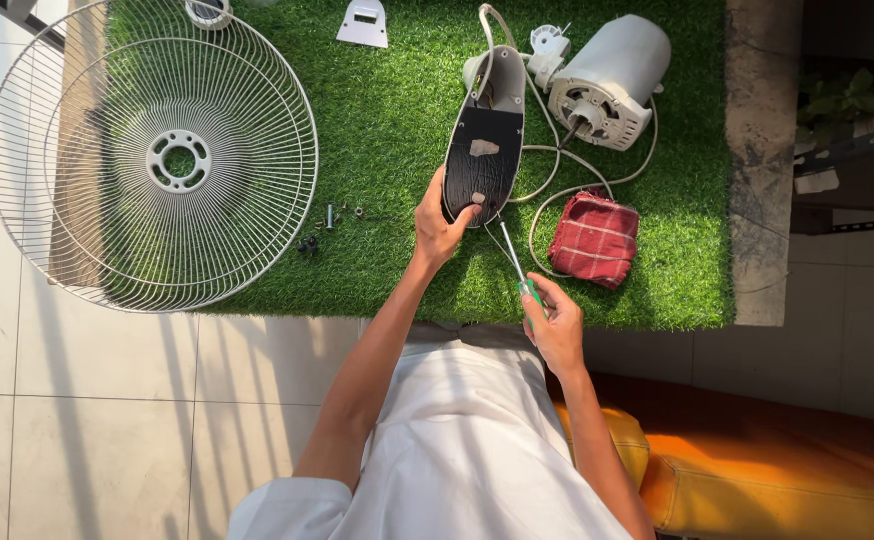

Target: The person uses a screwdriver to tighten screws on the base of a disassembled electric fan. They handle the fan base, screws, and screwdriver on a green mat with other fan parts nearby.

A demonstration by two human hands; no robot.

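- Head view: left hand [440,225] clamped on dark oval fan base [483,160], tilted up off green turf mat [387,120].
- Right hand [557,330] closed around green-handled screwdriver [517,268], tip at base edge.
- Red checked cloth [594,238] just beside.

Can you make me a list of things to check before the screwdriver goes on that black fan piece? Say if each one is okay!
1. Left hand gripping the black fan base: ok, its fingers wrap the near end.
2. Right hand holding the screwdriver: ok, closed round the green handle.
3. Screwdriver tip seated in a screw: not ok, the shaft is clear of the base.
4. Loose screws kept together: ok, in a small group on the green turf by the wire fan guard.
5. White cable out of the way: not ok, it loops beside the base and round the red cloth.
6. Which screws remain in the base: cannot tell, too small.
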